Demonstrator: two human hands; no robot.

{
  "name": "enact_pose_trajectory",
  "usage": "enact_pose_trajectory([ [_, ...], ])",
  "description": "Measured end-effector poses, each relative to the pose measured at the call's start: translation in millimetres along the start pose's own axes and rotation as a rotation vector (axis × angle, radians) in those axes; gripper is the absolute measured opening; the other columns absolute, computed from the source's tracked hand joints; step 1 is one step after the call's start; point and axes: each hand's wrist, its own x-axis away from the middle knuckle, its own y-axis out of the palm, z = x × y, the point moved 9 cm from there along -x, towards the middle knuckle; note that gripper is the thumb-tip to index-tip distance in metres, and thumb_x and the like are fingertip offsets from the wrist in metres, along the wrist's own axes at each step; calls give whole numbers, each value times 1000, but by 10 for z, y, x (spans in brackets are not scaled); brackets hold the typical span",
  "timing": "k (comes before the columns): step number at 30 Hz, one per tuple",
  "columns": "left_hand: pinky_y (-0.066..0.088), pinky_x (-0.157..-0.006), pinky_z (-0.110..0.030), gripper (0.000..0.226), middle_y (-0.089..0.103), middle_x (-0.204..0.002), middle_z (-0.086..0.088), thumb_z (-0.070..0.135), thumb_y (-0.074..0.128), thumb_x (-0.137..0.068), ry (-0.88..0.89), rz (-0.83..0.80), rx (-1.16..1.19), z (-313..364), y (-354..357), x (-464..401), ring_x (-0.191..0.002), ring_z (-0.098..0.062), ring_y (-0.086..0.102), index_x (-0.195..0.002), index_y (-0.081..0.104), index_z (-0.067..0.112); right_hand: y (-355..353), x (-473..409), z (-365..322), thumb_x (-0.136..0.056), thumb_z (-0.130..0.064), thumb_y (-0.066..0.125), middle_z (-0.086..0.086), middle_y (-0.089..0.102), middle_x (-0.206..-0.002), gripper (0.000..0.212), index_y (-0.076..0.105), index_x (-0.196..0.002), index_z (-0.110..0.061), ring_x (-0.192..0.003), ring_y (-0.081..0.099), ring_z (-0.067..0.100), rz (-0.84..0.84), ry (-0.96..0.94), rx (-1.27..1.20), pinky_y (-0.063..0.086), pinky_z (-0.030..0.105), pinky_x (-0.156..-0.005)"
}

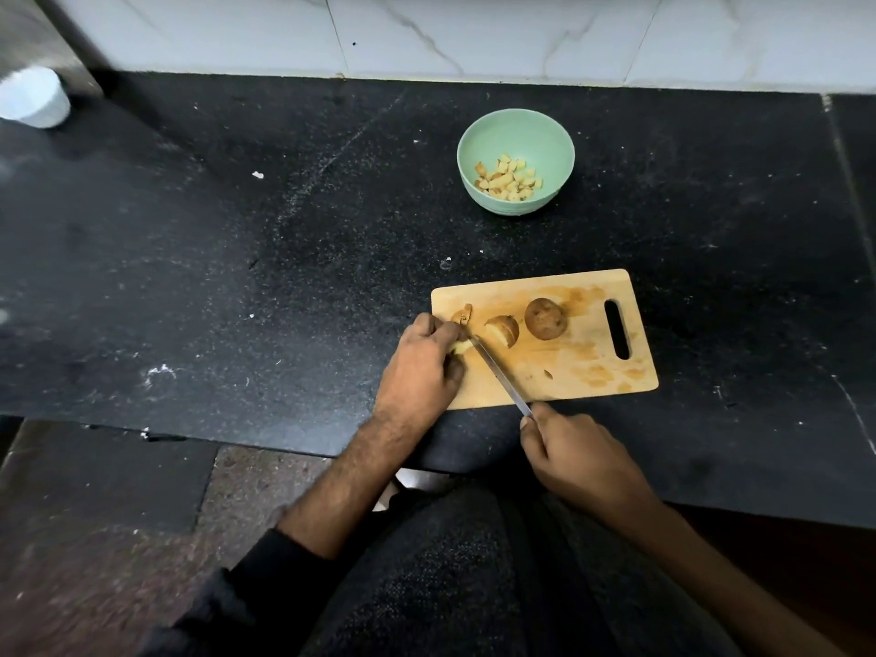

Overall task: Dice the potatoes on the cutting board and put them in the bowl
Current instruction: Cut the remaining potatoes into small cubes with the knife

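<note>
Altogether two potato halves [521, 324], one bowl [515, 135]

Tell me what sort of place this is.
Probably a home kitchen: a black stone counter against a tiled wall, with a wooden cutting board of potatoes and a green bowl of dice.

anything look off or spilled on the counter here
Small pale scraps lie loose on the black stone counter: one left of the green bowl, another just beyond the wooden cutting board. What they are is unclear. The board sits slightly askew to the counter edge. Nothing looks damaged.
</note>
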Motion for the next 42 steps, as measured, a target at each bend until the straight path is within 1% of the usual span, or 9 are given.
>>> enact_pose_trajectory([
  [3,54,-87,-36,34,48,-109,1,11,63,-89,19,24,18,-10,-6,-15,-105,-17,53,-122,65,19,-31,-7,5,-104,-43,28,-1,56,-77,28,48,-107,-24,-70,59,23,22,2,7,49,40,-65],
  [5,55,-82,-38,32,46,-111,4,20,64,-91,-3,19,-13,-21,8,-17,-107,-16,51,-123,64,23,-69,1,13,-104,-43,28,0,57,-78,30,50,-111,-23,-72,60,24,43,8,6,51,42,-67],
  [8,55,-78,-37,30,45,-113,6,35,65,-92,-26,26,-68,-9,30,-35,-110,-15,49,-121,62,26,-103,0,20,-105,-42,29,-3,52,-75,31,51,-114,-22,-68,54,21,60,11,10,43,37,-64],
  [12,54,-79,-39,22,47,-107,2,29,63,-94,4,76,-60,44,45,-51,-104,-19,49,-113,63,18,-83,-26,-8,-105,-42,28,-1,53,-78,32,50,-114,-21,-70,54,22,40,2,25,42,37,-64],
  [21,54,-78,-43,20,54,-105,4,35,65,-93,114,76,46,8,57,-41,-102,-18,52,-106,70,21,-45,-49,30,-105,-41,29,0,56,-83,29,48,-114,-21,-77,61,23,11,29,15,45,36,-67],
  [26,54,-81,-41,18,54,-107,5,26,64,-96,208,21,83,-43,83,-46,-103,-18,53,-111,74,24,-41,-55,41,-105,-42,28,2,62,-90,29,48,-114,-22,-83,64,24,4,33,16,47,37,-69],
  [32,54,-82,-39,22,51,-107,5,17,62,-96,202,18,82,-18,89,-46,-105,-17,51,-112,73,28,-38,-50,46,-105,-42,29,1,58,-88,29,47,-115,-23,-81,61,24,10,28,32,46,37,-68],
  [38,52,-89,-42,18,50,-110,3,24,69,-92,206,-11,80,-10,117,-51,-107,-18,50,-109,69,20,-219,-47,-43,-105,-41,29,-1,61,-84,24,44,-112,-24,-81,65,26,172,-37,35,47,38,-67],
  [42,52,-86,-39,12,49,-114,4,27,67,-93,210,6,55,49,94,-22,-108,-15,46,-103,67,21,-371,-102,-185,-103,-36,43,-6,58,-90,12,46,-103,-24,-80,61,19,372,-183,-21,42,34,-62],
])
